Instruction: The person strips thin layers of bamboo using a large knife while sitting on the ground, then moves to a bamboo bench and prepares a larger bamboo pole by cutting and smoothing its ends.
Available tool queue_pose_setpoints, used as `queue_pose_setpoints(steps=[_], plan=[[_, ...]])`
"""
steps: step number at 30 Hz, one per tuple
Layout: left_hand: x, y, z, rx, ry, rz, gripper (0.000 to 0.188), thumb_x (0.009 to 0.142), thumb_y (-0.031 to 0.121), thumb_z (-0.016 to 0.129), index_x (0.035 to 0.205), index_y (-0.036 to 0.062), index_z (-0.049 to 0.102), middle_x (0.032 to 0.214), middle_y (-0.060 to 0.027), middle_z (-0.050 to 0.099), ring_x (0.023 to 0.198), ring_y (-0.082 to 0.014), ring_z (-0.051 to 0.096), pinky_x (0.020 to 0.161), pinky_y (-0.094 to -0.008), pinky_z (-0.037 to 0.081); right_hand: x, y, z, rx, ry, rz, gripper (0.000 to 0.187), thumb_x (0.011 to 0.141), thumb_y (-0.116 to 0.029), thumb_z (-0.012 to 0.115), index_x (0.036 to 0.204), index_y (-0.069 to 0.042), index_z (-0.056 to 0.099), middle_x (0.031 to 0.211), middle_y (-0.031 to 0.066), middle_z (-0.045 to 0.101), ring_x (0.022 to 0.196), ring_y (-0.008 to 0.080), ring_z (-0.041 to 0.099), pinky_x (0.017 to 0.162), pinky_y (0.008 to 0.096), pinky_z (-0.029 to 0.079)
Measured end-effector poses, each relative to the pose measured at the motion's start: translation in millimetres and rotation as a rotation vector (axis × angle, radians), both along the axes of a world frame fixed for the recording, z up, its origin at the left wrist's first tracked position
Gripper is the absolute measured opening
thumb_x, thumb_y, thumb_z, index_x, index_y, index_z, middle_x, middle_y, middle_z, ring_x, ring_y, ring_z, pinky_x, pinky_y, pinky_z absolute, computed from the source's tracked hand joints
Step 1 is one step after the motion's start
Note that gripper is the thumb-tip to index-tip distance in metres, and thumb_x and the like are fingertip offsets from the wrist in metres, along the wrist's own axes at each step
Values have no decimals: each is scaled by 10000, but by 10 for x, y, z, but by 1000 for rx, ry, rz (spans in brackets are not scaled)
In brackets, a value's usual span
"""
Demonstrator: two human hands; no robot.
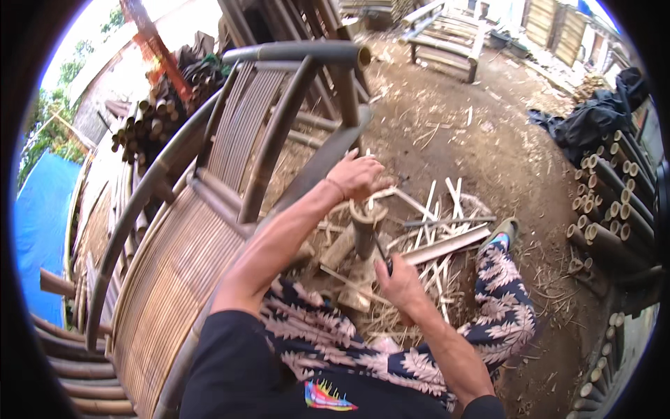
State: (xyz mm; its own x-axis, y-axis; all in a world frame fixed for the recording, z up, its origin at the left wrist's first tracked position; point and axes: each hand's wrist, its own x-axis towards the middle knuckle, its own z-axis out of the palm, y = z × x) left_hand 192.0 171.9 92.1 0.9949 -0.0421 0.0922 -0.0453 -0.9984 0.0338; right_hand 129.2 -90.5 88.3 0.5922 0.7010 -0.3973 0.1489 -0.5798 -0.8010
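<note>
Over the top end of a short, thick bamboo tube (364, 234) hovers my left hand (354, 174), its fingers bent and brought together. Whatever it may pinch is too small to make out. My right hand (403, 283), beside the tube and lower, is closed round the handle of a knife (382, 249), whose dark, narrow blade points up toward the tube. The tube stands roughly upright between my legs, its hollow end facing up. Pale split bamboo strips (438, 216) and shavings lie in a loose pile around it.
Close on my left stands a large bamboo chair (178, 279) with a slatted seat. Stacked bamboo poles (614, 188) and a dark cloth (593, 119) line the right. A low bamboo bench (447, 45) stands farther back. At far left hangs a blue tarp (45, 230).
</note>
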Motion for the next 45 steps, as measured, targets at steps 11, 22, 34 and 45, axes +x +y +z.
queue_pose_setpoints(steps=[11,22,34,45], plan=[[-170,-774,412,-296,-249,-20,241,940,268,595,867,38,590,682,-126,597,705,-314,611,724,-443,453,714,-2,-216,-69,-100,-89,404,899,-329,640,977,61,573,825,233,667,767,333,676,725,425,531],[78,-851,33,-144,-459,-46,219,930,260,617,754,130,633,688,-5,635,615,-140,562,757,-337,345,606,-202,-192,-159,-88,-6,361,953,-328,604,974,28,547,863,242,663,792,334,680,731,458,545],[-72,-295,158,-755,-682,37,192,966,172,611,1094,34,649,851,-115,715,720,-140,667,639,-287,521,-28,-1008,-1616,-110,616,-496,268,975,-275,582,974,-11,537,680,34,548,514,127,550,427,287,472],[-650,-818,-230,-807,-633,31,235,919,41,642,1151,1,646,1060,-105,681,941,-169,686,790,-250,573,39,-1041,-312,379,342,-459,314,1008,-285,511,1069,22,522,675,9,534,530,83,528,450,245,439]])
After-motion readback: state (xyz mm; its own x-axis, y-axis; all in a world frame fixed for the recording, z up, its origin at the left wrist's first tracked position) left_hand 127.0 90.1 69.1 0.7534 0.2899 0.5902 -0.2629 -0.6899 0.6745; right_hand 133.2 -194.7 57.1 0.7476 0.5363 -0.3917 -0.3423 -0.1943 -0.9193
